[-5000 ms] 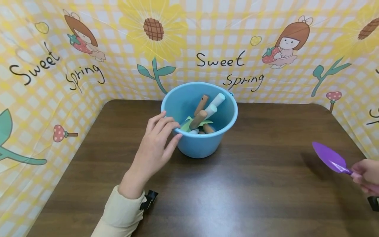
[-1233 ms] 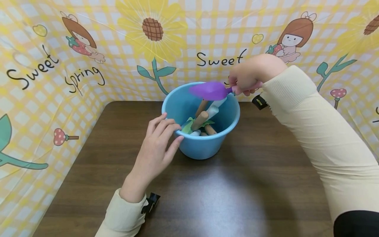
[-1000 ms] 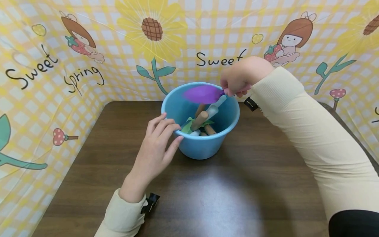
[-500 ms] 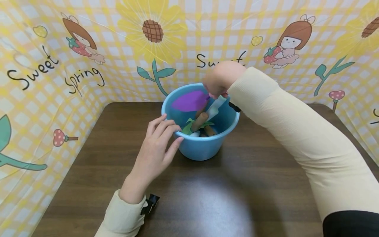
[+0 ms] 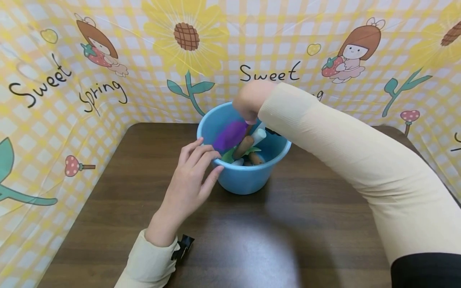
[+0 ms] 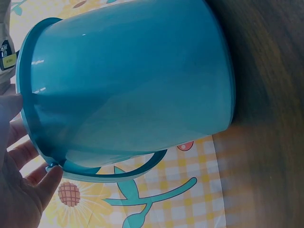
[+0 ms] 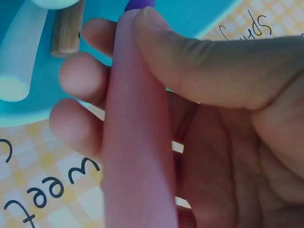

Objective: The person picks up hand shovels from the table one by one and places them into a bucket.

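Observation:
A light blue bucket (image 5: 248, 176) stands on the table, holding several brown and white handles, brown (image 5: 243, 147) and white (image 5: 259, 136) among them, and green leaf-like pieces (image 5: 228, 156). My left hand (image 5: 187, 180) holds its near-left rim, fingers over the edge and thumb outside. My right hand (image 5: 252, 101) is over the bucket's far side, gripping a small trowel by its pink handle (image 7: 137, 133), thumb along the top and fingers curled round it. The trowel's purple blade (image 5: 229, 135) points down inside the bucket, toward the left wall.
The dark wooden table (image 5: 230, 240) runs up to a yellow checked cloth (image 5: 151, 96) printed with flowers and words, which rises behind and at the sides. The bucket's blue carrying handle (image 6: 123, 175) hangs at its side in the left wrist view.
The right hand brought the trowel from the far right to above the bucket, then moved left and lowered the blade inside, tilting it down. The left hand stays on the rim.

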A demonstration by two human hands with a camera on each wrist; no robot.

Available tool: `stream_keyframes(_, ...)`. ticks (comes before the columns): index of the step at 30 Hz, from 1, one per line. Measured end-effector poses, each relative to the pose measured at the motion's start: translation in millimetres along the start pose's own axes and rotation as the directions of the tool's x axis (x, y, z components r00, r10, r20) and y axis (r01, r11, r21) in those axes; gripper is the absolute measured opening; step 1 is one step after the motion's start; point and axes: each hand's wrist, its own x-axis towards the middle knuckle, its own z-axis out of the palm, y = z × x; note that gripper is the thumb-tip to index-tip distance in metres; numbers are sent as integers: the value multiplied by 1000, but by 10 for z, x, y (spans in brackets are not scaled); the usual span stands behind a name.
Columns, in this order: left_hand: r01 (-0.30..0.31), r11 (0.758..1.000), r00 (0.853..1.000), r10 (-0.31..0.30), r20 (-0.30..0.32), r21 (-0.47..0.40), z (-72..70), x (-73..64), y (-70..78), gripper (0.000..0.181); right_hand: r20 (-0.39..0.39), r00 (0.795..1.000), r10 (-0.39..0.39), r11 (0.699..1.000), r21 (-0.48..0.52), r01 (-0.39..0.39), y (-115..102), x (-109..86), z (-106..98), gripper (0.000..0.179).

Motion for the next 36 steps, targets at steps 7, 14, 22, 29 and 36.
stream_keyframes(7,7,1000,1000,-7,9,3,-8,7,3,23,22,1000,-11,1000,-8,11,-85,58,0,34)
stream_keyframes(14,9,1000,1000,-9,12,0,-15,10,4,23,39,995,-97,987,-126,101,-140,108,16,28)
stream_keyframes(22,18,1000,1000,-18,19,7,-25,2,7,22,32,997,-67,994,-89,70,-163,92,-4,37)
stream_keyframes(29,17,1000,1000,-17,20,10,-26,-7,1,22,34,993,-114,990,-78,116,-132,87,-16,41)
stream_keyframes(36,11,1000,1000,-12,21,9,-28,-10,-2,22,-79,989,-125,985,111,133,-51,40,21,29)
